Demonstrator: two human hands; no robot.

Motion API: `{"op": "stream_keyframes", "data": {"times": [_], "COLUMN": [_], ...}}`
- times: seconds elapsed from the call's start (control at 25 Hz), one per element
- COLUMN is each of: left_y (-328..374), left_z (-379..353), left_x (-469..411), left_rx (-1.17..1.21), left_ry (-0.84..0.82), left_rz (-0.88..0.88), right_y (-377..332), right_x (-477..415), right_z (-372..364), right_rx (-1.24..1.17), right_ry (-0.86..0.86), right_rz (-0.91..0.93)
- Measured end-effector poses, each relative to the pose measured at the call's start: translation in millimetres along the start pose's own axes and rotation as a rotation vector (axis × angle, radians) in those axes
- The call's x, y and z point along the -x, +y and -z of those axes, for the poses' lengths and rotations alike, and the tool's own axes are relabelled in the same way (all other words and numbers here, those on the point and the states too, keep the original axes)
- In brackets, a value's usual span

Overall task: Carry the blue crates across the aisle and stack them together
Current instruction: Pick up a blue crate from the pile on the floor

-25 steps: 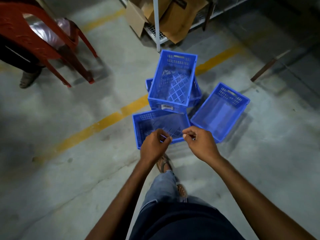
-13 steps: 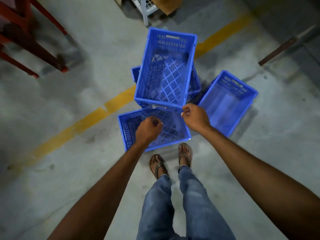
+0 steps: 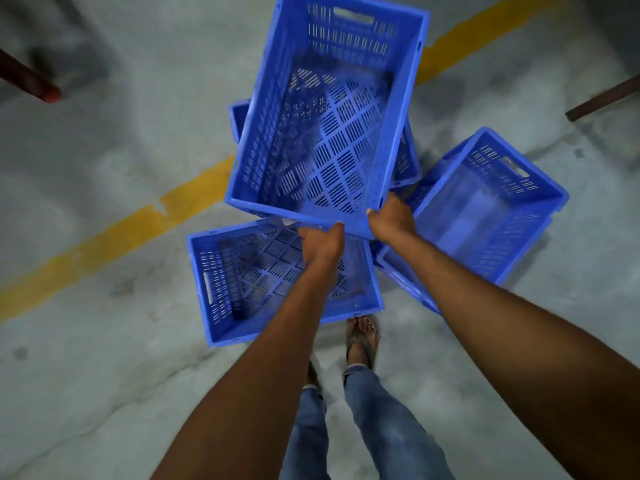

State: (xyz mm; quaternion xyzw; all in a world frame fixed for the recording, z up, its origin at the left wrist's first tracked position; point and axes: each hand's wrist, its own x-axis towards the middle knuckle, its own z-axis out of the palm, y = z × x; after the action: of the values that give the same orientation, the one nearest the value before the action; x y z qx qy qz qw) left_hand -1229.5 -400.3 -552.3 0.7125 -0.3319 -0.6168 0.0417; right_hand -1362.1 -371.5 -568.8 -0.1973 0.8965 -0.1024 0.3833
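Nearest my feet, one floor crate (image 3: 242, 271) sits empty. Above it, left hand (image 3: 320, 242) grips the near rim of the upper crate (image 3: 277, 206) mid-edge, and right hand (image 3: 389, 220) grips the same rim at its corner. That crate sits over a lower crate (image 3: 407, 161); can't tell if it is lifted clear. A side crate (image 3: 485, 209) lies just to the right.

My read: perforated moulded plastic, empty, so light, stiff, not slippery. A one-edge hold will tip it; the end handle slots look better. Yellow line (image 3: 138, 230) lies beyond.

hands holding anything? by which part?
Both grip the top crate by its near rim: left hand along the edge, right hand at the near right corner.
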Motion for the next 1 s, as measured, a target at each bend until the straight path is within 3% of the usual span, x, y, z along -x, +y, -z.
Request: {"op": "stream_keyframes", "data": {"times": [0.08,0.2,0.28,0.44,0.56,0.68,0.8,1.0], "left_y": [-4.7,-11.0,-20.0,-22.2,-16.6,-11.9,-7.1,7.7], "left_z": [-10.0,-1.2,18.9,73.1,113.4,143.3,164.3,179.0], "left_x": [-8.3,-14.1,-17.5,-32.2,-53.2,-78.2,-100.2,-131.7], "left_rx": [0.036,-0.073,-0.219,-0.356,-0.336,-0.454,-0.548,-0.599], "left_ry": [0.072,0.257,0.332,0.473,0.556,0.635,0.688,0.761], "left_rz": [0.01,-0.006,-0.036,-0.049,-0.069,-0.064,-0.111,-0.163], "right_y": [4.0,3.6,2.3,-15.1,-22.3,-31.2,-54.0,-109.9], "right_x": [5.4,26.5,44.3,38.6,2.7,-25.4,-58.6,-132.3], "right_z": [-15.3,-36.0,-40.9,-20.4,-6.2,9.2,26.4,38.4], "right_rx": [0.011,0.051,0.243,0.377,0.557,0.593,0.551,0.582], "right_ry": [0.076,-0.052,-0.096,0.197,0.17,0.353,0.532,0.314], "right_rz": [-0.013,0.054,0.141,0.368,0.591,0.714,0.692,0.498]}}
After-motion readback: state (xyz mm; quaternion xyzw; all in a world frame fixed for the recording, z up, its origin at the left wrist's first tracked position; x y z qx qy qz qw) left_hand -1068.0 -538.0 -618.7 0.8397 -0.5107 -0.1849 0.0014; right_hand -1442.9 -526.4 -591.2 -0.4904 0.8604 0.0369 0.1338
